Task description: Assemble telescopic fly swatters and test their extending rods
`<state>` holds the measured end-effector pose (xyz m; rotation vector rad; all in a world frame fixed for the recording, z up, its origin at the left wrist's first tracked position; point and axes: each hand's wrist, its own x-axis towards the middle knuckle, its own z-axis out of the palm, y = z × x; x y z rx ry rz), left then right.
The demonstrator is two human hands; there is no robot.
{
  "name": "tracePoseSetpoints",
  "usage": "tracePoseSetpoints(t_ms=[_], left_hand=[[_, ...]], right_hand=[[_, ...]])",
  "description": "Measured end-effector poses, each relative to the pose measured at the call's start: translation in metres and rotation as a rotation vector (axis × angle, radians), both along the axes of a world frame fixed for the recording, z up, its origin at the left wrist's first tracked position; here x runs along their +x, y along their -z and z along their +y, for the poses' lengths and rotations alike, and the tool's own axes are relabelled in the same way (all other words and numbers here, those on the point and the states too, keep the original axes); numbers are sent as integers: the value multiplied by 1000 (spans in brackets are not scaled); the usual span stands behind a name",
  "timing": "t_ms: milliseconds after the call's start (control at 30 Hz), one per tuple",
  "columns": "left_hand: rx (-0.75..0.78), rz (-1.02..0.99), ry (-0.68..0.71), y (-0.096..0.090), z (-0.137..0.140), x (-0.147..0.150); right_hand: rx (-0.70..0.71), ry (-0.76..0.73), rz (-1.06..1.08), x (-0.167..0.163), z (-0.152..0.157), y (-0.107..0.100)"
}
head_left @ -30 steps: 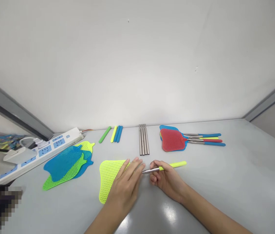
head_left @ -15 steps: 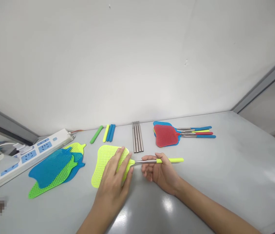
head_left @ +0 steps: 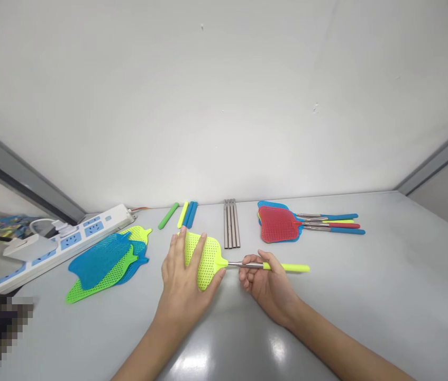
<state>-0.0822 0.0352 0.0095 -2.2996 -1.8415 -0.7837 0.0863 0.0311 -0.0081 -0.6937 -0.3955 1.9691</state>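
Note:
A yellow fly swatter (head_left: 210,256) lies crosswise in front of me, its perforated head to the left. My left hand (head_left: 186,270) is laid across that head, fingers spread over the face and upper edge, thumb by the lower corner near the neck; it holds the head and hides its left part. My right hand (head_left: 267,280) is palm up, fingers curled around the metal rod (head_left: 235,264) where it meets the yellow grip (head_left: 293,268). The grip's end sticks out to the right past the thumb.
Behind stand several metal rods (head_left: 231,225), loose green (head_left: 168,216), yellow and blue (head_left: 192,215) grips, and a pile of whole swatters with a red one (head_left: 279,225) on top. Left lie loose swatter heads (head_left: 99,259) against a white power strip (head_left: 89,230). A wall closes the back.
My left hand has shifted left over the yellow head, covering its left end. My right hand keeps its hold at the grip. The camera view has turned slightly left.

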Motion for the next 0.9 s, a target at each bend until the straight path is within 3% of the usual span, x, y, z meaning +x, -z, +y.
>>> tracePoseSetpoints(t_ms=[333, 633, 900], left_hand=[[-21, 3, -25, 2, -15, 13], [-45, -33, -58, 10, -18, 16], [-28, 68, 145, 8, -23, 17]], right_hand=[[37, 60, -34, -5, 1, 8], [74, 3, -21, -4, 1, 10], [122, 1, -50, -6, -1, 6]])
